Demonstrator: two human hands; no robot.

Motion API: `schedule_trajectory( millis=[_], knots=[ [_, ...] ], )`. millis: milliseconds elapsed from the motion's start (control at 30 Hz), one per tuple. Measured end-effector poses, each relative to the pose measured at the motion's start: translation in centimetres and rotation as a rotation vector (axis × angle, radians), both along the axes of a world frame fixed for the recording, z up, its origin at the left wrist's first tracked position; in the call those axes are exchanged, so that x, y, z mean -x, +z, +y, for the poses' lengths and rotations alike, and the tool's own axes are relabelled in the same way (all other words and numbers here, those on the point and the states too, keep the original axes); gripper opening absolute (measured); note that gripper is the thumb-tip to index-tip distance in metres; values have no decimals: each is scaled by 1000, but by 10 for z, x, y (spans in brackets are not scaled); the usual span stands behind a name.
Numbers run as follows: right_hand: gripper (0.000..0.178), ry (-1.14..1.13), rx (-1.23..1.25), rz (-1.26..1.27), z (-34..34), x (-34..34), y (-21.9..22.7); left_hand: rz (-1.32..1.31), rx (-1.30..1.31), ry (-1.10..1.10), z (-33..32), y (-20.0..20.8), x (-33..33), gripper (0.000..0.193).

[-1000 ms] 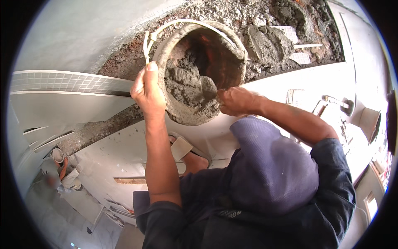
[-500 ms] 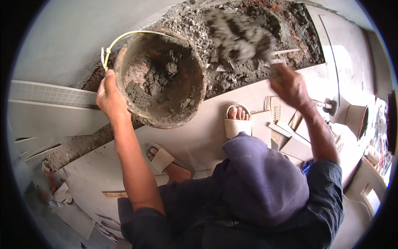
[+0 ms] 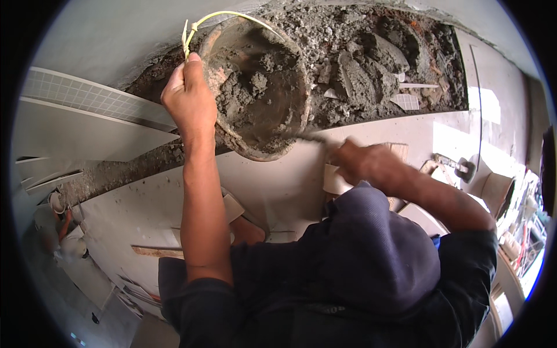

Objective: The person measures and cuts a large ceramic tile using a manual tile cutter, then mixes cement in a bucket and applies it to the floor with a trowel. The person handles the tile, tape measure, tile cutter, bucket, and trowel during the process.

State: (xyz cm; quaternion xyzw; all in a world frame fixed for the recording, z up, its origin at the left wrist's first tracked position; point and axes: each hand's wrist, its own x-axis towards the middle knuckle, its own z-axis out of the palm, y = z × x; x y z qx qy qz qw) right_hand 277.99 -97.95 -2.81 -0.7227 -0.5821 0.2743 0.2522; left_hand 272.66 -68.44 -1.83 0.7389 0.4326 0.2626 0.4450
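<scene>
My left hand (image 3: 191, 101) is closed on the near-left rim of a mortar-crusted bucket (image 3: 293, 93), which is tilted so its inside shows. Grey wet mortar (image 3: 235, 101) clings to its left side and bottom. A yellow-green cord handle (image 3: 232, 13) loops over the far rim. Low at the right of the bucket, my right hand (image 3: 371, 165) is wrapped round a trowel (image 3: 312, 137), blurred by motion. The trowel's front end reaches the bucket's near-right rim; its blade is hard to make out. Beyond lies a bed of rough mortar (image 3: 365, 75) with fresh lumps on it.
Large pale tiles (image 3: 278, 180) cover the floor beside the mortar bed. Tile strips (image 3: 98, 95) lean at the left wall. A small tile piece (image 3: 405, 102) lies on the mortar. Another person (image 3: 72, 238) is at the far lower left. Clutter lines the right side.
My right hand has swung from above the mortar bed back down to the bucket with the trowel. Fresh mortar lumps now lie on the bed. My left hand still grips the rim.
</scene>
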Motion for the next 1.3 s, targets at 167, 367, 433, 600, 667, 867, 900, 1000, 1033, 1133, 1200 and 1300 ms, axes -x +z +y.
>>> schedule_trajectory(
  millis=[167, 367, 433, 600, 667, 867, 900, 1000, 1033, 1133, 1200, 1300],
  knots=[
    [38, 145, 350, -587, 81, -23, -57, -12, 11, -69, 0, 1, -8, 35],
    [35, -11, 445, -608, 135, -49, -60, -2, 7, -82, 0, 0, -10, 34],
    [33, 139, 438, -745, 139, -32, -56, 2, -4, -71, 2, -1, -8, 34],
    [27, 274, 575, -347, 129, -13, -38, 45, 33, -61, 21, -3, 4, 33],
    [27, 258, 547, -226, 131, -27, -30, 77, 60, -67, 37, -3, 10, 34],
    [27, -21, 320, -368, 171, -24, -35, -12, 97, -24, 72, -15, 21, 37],
    [27, 46, 215, -527, 175, -13, -39, -11, 93, -50, 74, -16, 22, 38],
    [33, 148, 8, -585, 161, 24, -47, -4, 108, -127, 73, -17, 24, 38],
    [37, 298, 388, -398, 153, 35, -46, -8, 124, -153, 74, -17, 23, 38],
    [35, 273, 448, -226, 140, 23, -39, -36, 131, -168, 78, -17, 23, 38],
    [29, 129, 516, -127, 145, -8, -30, -33, 107, -181, 81, -19, 22, 39],
    [25, -173, 396, -175, 175, -40, -18, -53, 164, -182, 84, -21, 20, 39]
  ],
)
